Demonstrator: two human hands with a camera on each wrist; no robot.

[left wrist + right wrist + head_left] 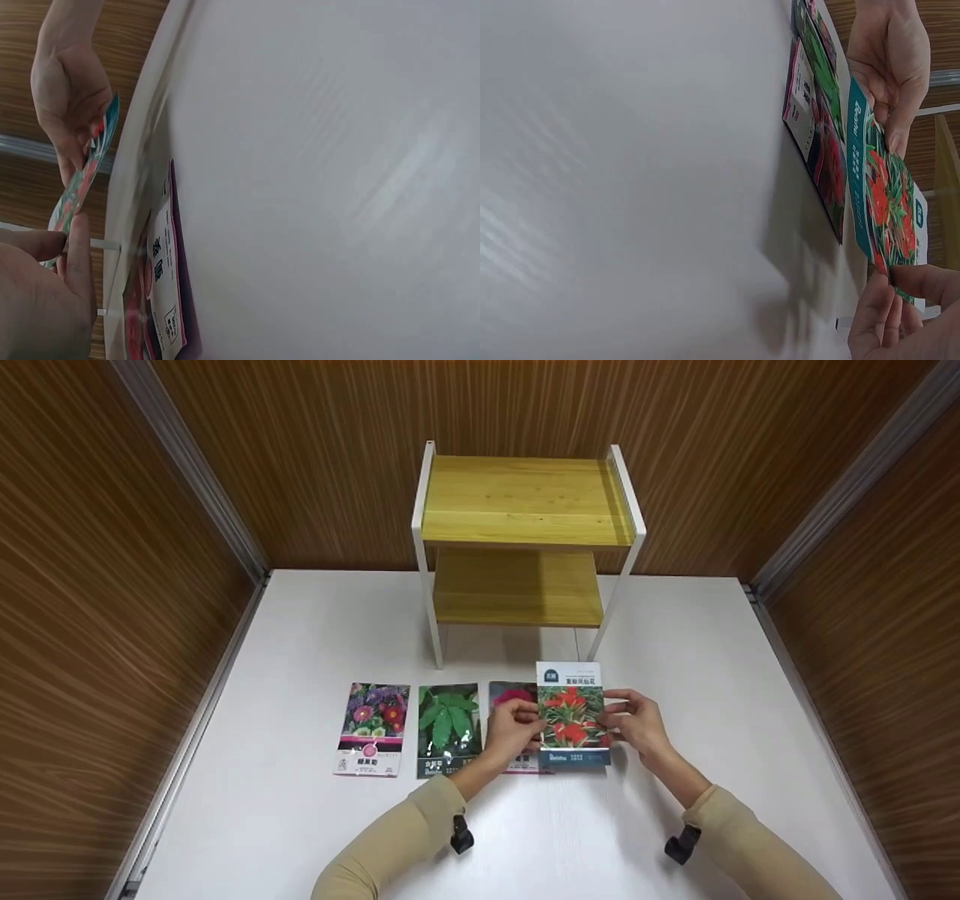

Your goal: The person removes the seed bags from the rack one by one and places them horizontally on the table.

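Observation:
Both hands hold a seed packet (571, 720) with red flowers, a white top and a teal bottom band. My left hand (512, 733) pinches its left edge, thumb in front; my right hand (637, 724) pinches the right edge. In the right wrist view the packet (889, 199) is raised over the table, its shadow falling below. Partly behind it and the left hand lies a pink-flower packet (501, 694). Left of that are a green-leaf packet (450, 724) and, farthest left, a packet of mixed daisy-like flowers (373, 720), both flat on the table.
A two-tier wooden shelf (525, 499) with white side frames stands at the back of the white table (300, 825), behind the packets. Wood-grain panels (337, 472) enclose the table at the back and both sides.

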